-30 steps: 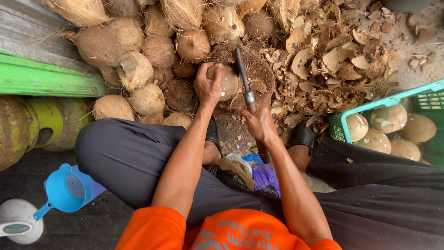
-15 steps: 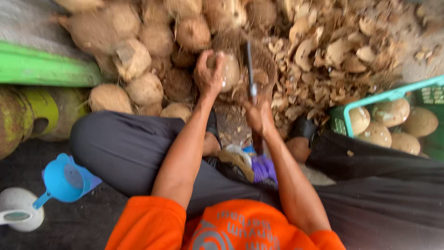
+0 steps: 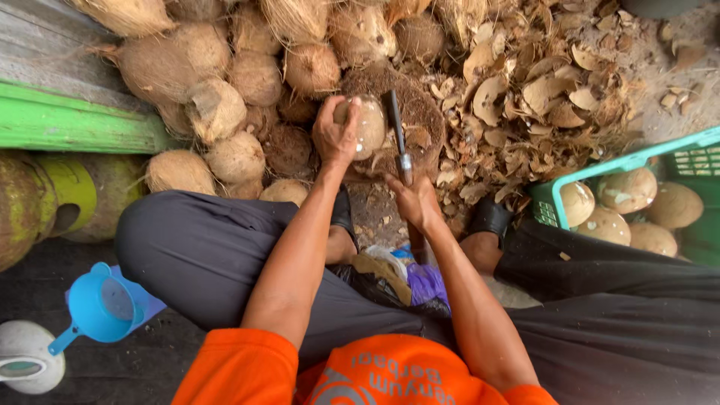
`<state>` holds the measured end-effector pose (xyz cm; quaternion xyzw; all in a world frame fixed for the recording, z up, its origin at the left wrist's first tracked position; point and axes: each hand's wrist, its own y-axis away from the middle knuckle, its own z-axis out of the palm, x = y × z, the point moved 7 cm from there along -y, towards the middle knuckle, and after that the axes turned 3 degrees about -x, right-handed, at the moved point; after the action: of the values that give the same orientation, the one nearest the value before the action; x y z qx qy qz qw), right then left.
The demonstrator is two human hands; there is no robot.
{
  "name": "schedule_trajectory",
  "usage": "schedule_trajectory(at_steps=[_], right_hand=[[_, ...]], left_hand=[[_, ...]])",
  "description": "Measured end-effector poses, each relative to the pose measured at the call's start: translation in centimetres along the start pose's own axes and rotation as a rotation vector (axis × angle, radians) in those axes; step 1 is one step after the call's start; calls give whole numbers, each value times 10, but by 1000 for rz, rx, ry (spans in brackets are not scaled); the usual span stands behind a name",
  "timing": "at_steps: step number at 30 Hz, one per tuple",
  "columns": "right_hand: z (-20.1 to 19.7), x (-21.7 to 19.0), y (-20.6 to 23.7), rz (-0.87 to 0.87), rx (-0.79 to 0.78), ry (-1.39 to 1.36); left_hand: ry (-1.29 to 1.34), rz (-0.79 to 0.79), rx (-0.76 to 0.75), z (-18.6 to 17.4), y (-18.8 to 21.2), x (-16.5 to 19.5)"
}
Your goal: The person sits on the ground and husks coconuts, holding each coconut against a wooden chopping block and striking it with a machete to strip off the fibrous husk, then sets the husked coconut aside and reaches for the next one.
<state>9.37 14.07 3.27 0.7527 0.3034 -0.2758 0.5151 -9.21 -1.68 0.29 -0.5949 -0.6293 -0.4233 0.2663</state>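
2 hands, left hand gripping coconut, right hand holding knife beside it

Coconut in left hand, knife in right hand

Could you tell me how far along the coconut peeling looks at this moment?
Done: several pale peeled coconuts lie in the green crate, and a heap of shell chips covers the ground. In hand: the left hand grips a partly peeled coconut while the right hand holds a knife beside it. Left: a large pile of brown unpeeled coconuts.
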Motion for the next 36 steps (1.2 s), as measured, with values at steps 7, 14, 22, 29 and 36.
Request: schedule_trajectory(at_steps=[7, 14, 22, 29, 36], right_hand=[[-27, -16, 3, -87, 4, -123], [-39, -30, 14, -230, 123, -18], [-39, -30, 24, -227, 130, 76], [-32, -12, 4, -159, 145, 107], [-35, 4, -12, -204, 155, 90]], left_hand=[[289, 148, -104, -5, 2, 34], [150, 290, -30, 14, 21, 42], [98, 194, 155, 37, 10, 27], [54, 247, 248, 44, 13, 24], [143, 335, 191, 31, 16, 48]])
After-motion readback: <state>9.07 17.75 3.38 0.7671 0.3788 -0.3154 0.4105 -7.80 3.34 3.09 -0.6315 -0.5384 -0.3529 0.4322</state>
